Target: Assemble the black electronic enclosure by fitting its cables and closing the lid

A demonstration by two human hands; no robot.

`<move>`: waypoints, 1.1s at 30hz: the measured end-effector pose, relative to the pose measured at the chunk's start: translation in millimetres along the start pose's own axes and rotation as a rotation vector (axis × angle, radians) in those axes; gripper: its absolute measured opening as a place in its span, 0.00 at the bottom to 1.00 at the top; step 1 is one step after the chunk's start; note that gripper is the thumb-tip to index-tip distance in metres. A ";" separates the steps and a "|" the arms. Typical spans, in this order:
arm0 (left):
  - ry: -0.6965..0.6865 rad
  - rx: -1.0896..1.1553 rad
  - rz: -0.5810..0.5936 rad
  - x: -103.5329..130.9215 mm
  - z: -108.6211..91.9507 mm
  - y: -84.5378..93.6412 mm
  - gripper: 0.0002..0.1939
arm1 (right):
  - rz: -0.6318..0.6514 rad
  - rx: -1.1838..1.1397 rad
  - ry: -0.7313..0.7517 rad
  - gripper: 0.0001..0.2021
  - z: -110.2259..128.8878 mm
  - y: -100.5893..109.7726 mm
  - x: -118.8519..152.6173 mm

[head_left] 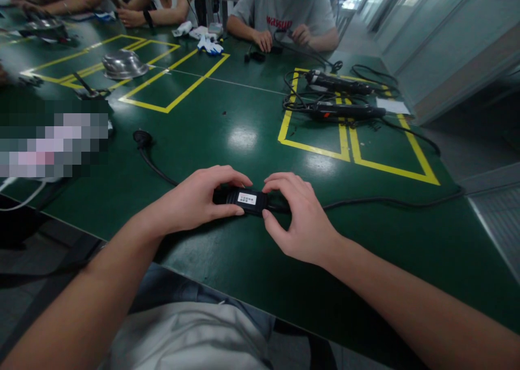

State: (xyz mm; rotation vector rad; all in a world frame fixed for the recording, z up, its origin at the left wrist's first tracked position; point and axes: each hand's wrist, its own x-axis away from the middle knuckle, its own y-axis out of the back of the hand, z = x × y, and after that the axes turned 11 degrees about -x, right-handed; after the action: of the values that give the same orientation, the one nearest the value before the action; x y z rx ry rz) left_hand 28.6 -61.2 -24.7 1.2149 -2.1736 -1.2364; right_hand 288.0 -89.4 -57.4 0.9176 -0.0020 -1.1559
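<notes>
A black cable box (pixel 247 199) with a white printed label lies near the front edge of the green table (pixel 227 240). My left hand (pixel 211 194) grips its left part, thumb on the near side and fingers on the far side. At the box's right end is my right hand (pixel 294 213), curved, with thumb and fingertips touching the box's corners. A black cable (pixel 385 199) runs from the box to the right, passing under my right hand. Leftward, another length of cable ends in a black plug (pixel 142 138).
Two black power tools (pixel 345 111) with coiled cords lie at the right within yellow tape. A metal bowl (pixel 124 64) and white-blue gloves (pixel 210 45) are farther back. Across the table a person (pixel 284 12) handles a cable; others sit at the left.
</notes>
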 end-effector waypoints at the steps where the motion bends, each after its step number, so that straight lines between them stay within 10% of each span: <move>1: 0.001 -0.001 0.001 0.1 -0.4 0.2 0.19 | 0.001 0.004 0.004 0.11 0.2 -0.2 -0.1; 33: -0.013 -0.035 0.011 1.1 -4.2 2.9 0.18 | 0.022 0.021 -0.090 0.13 1.4 1.5 -1.1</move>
State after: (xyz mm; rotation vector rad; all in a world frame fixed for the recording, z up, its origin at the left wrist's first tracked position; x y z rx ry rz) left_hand 29.3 -63.6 -20.1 1.1826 -2.1554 -1.2756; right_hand 288.1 -89.2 -55.0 0.8816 -0.0966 -1.1779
